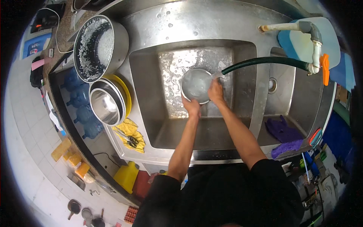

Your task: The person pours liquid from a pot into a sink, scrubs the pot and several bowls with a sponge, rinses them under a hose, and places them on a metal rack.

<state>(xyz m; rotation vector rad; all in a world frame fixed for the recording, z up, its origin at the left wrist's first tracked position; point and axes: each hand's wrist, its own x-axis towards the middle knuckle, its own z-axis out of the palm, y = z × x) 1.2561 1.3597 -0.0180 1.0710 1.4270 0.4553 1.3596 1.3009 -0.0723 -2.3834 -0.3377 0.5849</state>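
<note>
A round metal bowl (196, 86) holding cloudy water is in the large steel sink basin (147, 99). My left hand (192, 106) grips its near left rim. My right hand (216, 91) is at its right edge, closed around the pale end of a dark green hose (263, 60). The hose curves over from a white pipe (317, 54) with an orange valve handle (325, 69). Whether my right fingers also touch the rim cannot be told.
Left of the basin stand a large pot (120, 46) with white grains clinging inside, nested metal bowls (104, 106) and scissors (131, 140) on a yellow cloth (139, 136). Purple gloves or cloths (283, 132) lie by the smaller right basin (303, 93). A pale blue container (307, 42) stands behind the pipe.
</note>
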